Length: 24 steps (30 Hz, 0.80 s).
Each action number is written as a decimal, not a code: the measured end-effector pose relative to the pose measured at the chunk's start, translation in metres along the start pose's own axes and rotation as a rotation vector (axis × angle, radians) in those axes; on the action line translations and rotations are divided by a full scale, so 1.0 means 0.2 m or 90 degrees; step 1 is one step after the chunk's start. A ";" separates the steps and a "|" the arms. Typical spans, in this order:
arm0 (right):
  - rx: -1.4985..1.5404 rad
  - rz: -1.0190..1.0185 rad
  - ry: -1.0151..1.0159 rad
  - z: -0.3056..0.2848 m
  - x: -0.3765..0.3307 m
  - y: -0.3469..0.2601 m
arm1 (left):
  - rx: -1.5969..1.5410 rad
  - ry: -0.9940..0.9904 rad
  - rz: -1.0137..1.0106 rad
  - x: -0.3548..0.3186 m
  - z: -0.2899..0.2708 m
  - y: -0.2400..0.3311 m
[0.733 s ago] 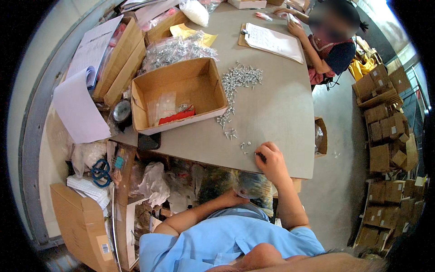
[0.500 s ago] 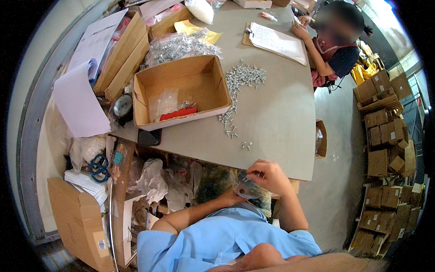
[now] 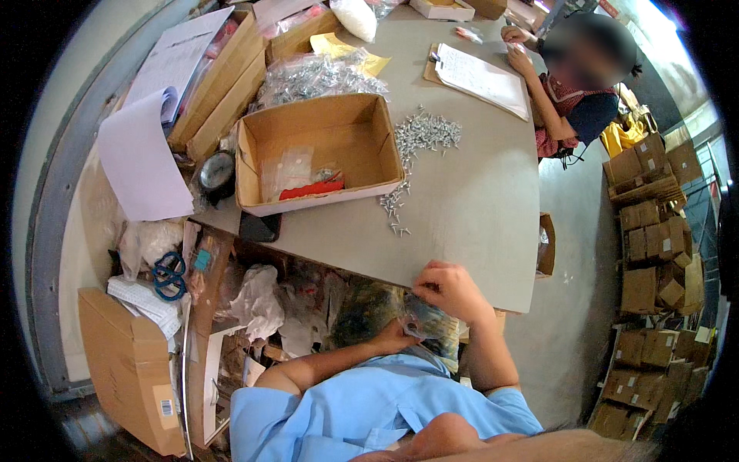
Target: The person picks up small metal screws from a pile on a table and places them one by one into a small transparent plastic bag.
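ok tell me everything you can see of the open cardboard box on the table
The cardboard box is a shallow brown carton with its top open and its flaps out of the way. It sits flat on the grey table, near the left edge, a little askew. Inside lie a few clear plastic bags and a red strip. Loose silver screws lie scattered on the table by its right wall. Neither hand touches it.

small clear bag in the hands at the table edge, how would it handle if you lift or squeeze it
The small clear bag looks like thin, crinkled film, so probably floppy and sagging wherever the right hand and left hand don't support it. It seems to hold small parts, so likely bottom-heavy. Glossy film may be slightly slippery.
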State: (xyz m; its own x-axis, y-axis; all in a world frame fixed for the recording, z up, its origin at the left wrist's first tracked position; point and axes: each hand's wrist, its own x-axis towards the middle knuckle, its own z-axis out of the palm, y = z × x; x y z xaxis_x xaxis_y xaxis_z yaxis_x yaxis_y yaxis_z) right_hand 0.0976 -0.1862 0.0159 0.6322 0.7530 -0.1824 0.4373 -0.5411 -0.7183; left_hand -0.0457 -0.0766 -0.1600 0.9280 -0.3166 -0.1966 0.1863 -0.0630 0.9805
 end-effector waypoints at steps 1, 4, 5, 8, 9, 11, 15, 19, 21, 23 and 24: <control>-0.002 -0.014 -0.003 0.00 0.01 0.00 | -0.027 0.006 0.011 0.01 0.01 -0.02; -0.017 -0.032 0.099 0.00 0.10 0.02 | -0.057 0.022 0.031 0.01 0.03 -0.02; -0.030 -0.025 0.205 0.03 0.16 -0.01 | -0.059 0.027 0.035 0.01 0.03 -0.01; -0.082 -0.050 0.354 0.09 0.35 -0.03 | -0.046 0.049 0.032 0.01 0.03 -0.01; -0.102 -0.062 0.378 0.10 0.38 -0.02 | -0.076 0.049 -0.022 0.00 0.03 0.01; -0.112 -0.052 0.356 0.11 0.40 0.00 | -0.136 0.045 -0.131 -0.02 0.02 0.06; -0.135 -0.016 0.300 0.14 0.35 0.06 | -0.073 0.002 -0.075 0.00 0.02 -0.02; -0.128 -0.014 0.045 0.01 0.18 0.02 | -0.084 -0.023 -0.057 0.01 0.01 -0.01; -0.125 -0.008 -0.087 -0.06 0.16 -0.03 | -0.090 -0.015 -0.006 0.02 0.01 -0.04; -0.030 0.028 0.052 -0.05 0.24 -0.02 | -0.099 -0.004 0.035 0.03 0.03 -0.08; 0.018 0.049 0.124 -0.04 0.29 -0.01 | -0.084 0.007 0.026 0.03 0.03 -0.05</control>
State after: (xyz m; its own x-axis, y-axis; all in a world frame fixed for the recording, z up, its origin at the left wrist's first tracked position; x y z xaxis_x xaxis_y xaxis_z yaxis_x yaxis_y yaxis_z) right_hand 0.1382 -0.1443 0.0112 0.7761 0.6215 -0.1067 0.3662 -0.5820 -0.7260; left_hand -0.0439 -0.0840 -0.1714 0.9390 -0.3058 -0.1576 0.1888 0.0752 0.9791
